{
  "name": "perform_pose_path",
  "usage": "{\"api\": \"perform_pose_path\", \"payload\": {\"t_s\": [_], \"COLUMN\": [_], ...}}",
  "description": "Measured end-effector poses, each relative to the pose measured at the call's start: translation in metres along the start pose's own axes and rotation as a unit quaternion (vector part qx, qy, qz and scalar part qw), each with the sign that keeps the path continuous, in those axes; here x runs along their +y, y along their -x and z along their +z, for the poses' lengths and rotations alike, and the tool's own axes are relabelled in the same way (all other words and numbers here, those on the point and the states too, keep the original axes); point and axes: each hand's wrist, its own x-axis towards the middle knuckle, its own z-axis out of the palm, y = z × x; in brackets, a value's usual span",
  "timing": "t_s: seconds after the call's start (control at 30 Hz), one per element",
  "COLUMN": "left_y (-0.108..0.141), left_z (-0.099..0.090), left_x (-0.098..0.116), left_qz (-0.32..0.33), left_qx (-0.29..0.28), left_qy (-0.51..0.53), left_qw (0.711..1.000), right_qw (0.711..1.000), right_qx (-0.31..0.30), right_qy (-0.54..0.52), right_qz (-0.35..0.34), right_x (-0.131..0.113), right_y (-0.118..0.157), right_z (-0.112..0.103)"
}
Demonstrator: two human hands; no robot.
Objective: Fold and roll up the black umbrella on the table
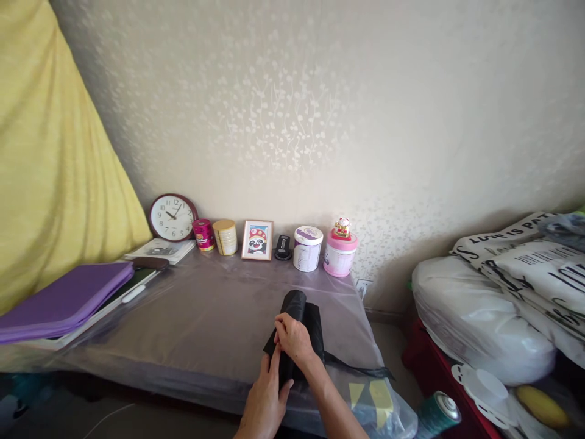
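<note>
A black folded cloth or bag [313, 323] lies near the front right of the covered table, its upper part rolled or bunched. A thin black strap [359, 367] trails from it to the right, past the table edge. My left hand [267, 393] is at its lower left side, fingers pointing up along it and thumb against the black material. Crossing in from the right, my right hand [292, 338] is closed on the material's left edge, its fingertips meeting those of my left hand.
Along the wall stand a clock [172, 217], a framed panda picture [257, 240], a white tub [308, 249] and a pink tub [340, 256]. A purple folder [68, 299] lies left. Beyond the right edge are a spray can [439, 414] and white bags [479, 317].
</note>
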Motion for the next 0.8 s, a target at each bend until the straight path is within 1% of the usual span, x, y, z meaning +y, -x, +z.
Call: {"api": "perform_pose_path", "payload": {"t_s": [0.07, 0.13, 0.2, 0.23, 0.27, 0.33, 0.5, 0.57, 0.7, 0.73, 0.8], "left_y": [0.0, -0.001, -0.002, -0.002, -0.002, -0.002, -0.002, -0.002, -0.002, -0.002, -0.003], "left_z": [0.0, 0.002, 0.003, 0.004, 0.005, 0.005, 0.0, -0.003, -0.001, 0.002, 0.008], "left_x": [0.0, -0.001, -0.002, -0.002, -0.003, -0.003, 0.002, 0.005, 0.01, 0.009, 0.008], "left_qz": [0.003, 0.005, 0.003, 0.0, -0.003, -0.005, -0.002, -0.006, -0.018, -0.013, 0.003], "left_qx": [-0.002, -0.004, -0.006, -0.007, -0.008, -0.012, -0.025, -0.031, -0.038, -0.033, -0.021], "left_qy": [0.006, 0.004, -0.007, -0.014, -0.02, -0.024, -0.026, -0.036, -0.068, -0.074, -0.084], "left_qw": [1.0, 1.0, 1.0, 1.0, 1.0, 1.0, 0.999, 0.999, 0.997, 0.997, 0.996], "right_qw": [0.998, 0.993, 0.982, 0.976, 0.971, 0.968, 0.971, 0.969, 0.96, 0.959, 0.961], "right_qx": [0.025, 0.088, 0.16, 0.182, 0.191, 0.181, 0.148, 0.155, 0.217, 0.22, 0.204], "right_qy": [-0.046, -0.055, -0.015, 0.014, 0.045, 0.097, 0.159, 0.174, 0.178, 0.174, 0.169], "right_qz": [-0.029, -0.063, -0.102, -0.121, -0.136, -0.143, -0.105, -0.083, 0.021, 0.046, 0.079], "right_x": [0.005, 0.013, 0.023, 0.028, 0.033, 0.04, 0.043, 0.044, 0.048, 0.048, 0.044], "right_y": [0.007, 0.015, 0.019, 0.02, 0.018, 0.012, -0.019, -0.029, -0.035, -0.034, -0.03], "right_z": [-0.001, -0.002, -0.002, -0.001, 0.0, 0.004, 0.008, 0.007, 0.009, 0.011, 0.016]}}
